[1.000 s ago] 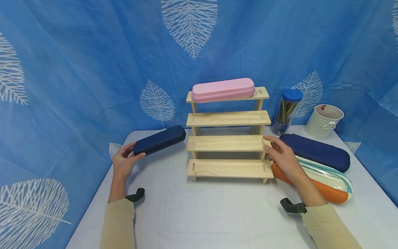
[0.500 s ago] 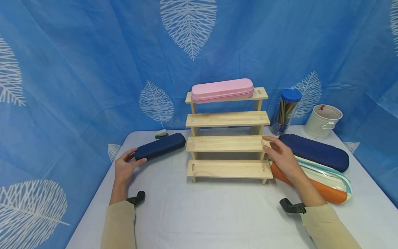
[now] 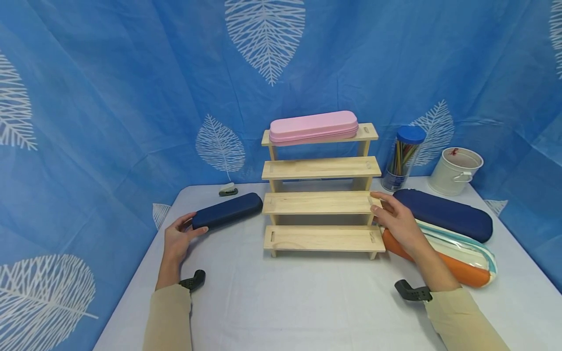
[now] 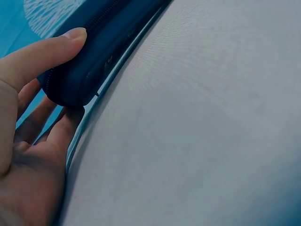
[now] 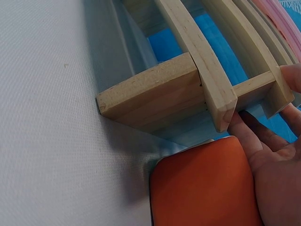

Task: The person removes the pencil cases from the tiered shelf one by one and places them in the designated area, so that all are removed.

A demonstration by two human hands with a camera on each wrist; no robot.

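My left hand (image 3: 177,240) holds the near left end of a navy zippered pencil case (image 3: 228,211), low at the left of the table. In the left wrist view my thumb lies along the zipper side of the case (image 4: 113,44), with fingers around its end. A stepped wooden display shelf (image 3: 317,202) stands in the middle, and a pink case (image 3: 313,127) lies on its top tier. My right hand (image 3: 400,222) grips the right end of the shelf's second tier from the bottom. In the right wrist view, part of that hand is cut off by the frame.
Right of the shelf lie another navy case (image 3: 443,214) and an orange, white and teal clear-topped pouch (image 3: 465,267). Behind them stand a blue-lidded jar of pencils (image 3: 401,158) and a white bucket (image 3: 456,170). A small stapler (image 3: 228,189) sits at the back left.
My left hand has lowered the navy pencil case toward the table, bringing the stapler behind it into view. The right hand stays on the shelf's end.
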